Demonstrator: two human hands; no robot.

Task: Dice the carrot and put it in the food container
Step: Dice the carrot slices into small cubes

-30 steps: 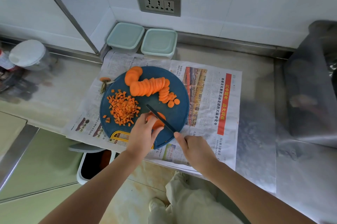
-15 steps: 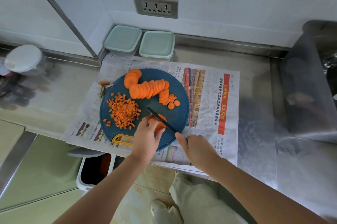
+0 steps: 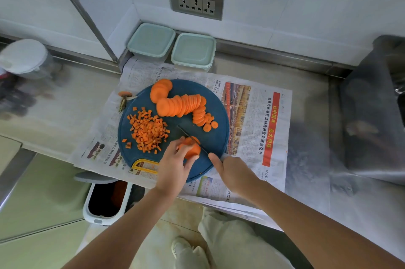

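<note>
Near six o'clock on the cutting board (image 3: 219,113), the left hand (image 3: 173,165) pinched a stiff, probably slippery stack of carrot slices (image 3: 191,148) by its sides while the right hand (image 3: 232,172) clasped the knife (image 3: 183,131) across it.

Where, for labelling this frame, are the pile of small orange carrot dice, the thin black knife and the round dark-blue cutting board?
pile of small orange carrot dice (image 3: 148,131): head view, heap's middle.
thin black knife (image 3: 183,131): head view, blade near tip.
round dark-blue cutting board (image 3: 219,137): head view, bare right part.
</note>
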